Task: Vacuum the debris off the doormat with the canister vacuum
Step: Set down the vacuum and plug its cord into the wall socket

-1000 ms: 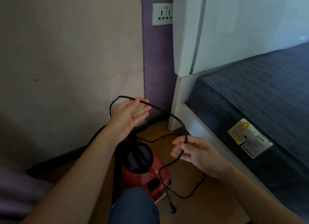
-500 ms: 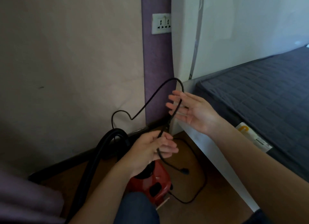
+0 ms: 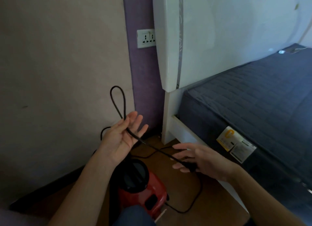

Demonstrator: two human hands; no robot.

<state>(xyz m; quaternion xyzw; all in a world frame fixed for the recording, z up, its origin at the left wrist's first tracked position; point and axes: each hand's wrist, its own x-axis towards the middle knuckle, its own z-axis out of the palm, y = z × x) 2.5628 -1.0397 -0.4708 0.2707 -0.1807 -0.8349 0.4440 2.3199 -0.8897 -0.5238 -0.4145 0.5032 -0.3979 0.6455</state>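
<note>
Dim wood floor [image 3: 214, 209] bears red canister vacuum [image 3: 148, 197], probably its cord [image 3: 201, 187]

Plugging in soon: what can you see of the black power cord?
The black power cord is thin, rubbery-looking. It stands in a narrow loop above the left hand, crosses that open palm, and slants down into the right hand; the grip there is blurred. More trails on the floor by the red vacuum.

The vacuum [image 3: 152, 198] is half hidden behind the left forearm [image 3: 87, 183] and a knee [image 3: 135, 217] cut off by the bottom edge, the end of the cord [image 3: 152, 148] vanishes under the blurred right hand [image 3: 202, 161], whose grip cannot be told, the headboard [image 3: 167, 40] covers the right side of the socket [image 3: 145, 38], and the label [image 3: 236, 144] is too small to read
</note>
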